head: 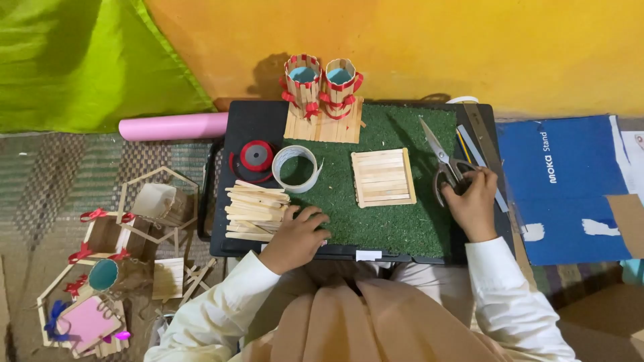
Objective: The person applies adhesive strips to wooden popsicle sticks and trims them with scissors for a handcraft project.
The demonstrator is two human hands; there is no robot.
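My left hand point(295, 238) rests on the near edge of the green turf mat point(396, 221), fingers curled, beside a heap of loose wooden craft sticks point(253, 211); whether it holds a stick is hidden. My right hand point(473, 201) lies on the handles of a pair of scissors point(439, 157) whose blades point away across the mat. A square panel of glued sticks point(382, 177) sits flat between my hands. Two stick-clad cups with red ribbon point(322, 84) stand on a stick base at the far edge.
A red ribbon spool point(256, 156) and a white tape roll point(295, 167) lie by the sticks on the black board point(251, 124). A pink roll point(171, 126) is far left. Stick crafts point(107, 268) cover the floor left; a blue box point(570, 188) lies right.
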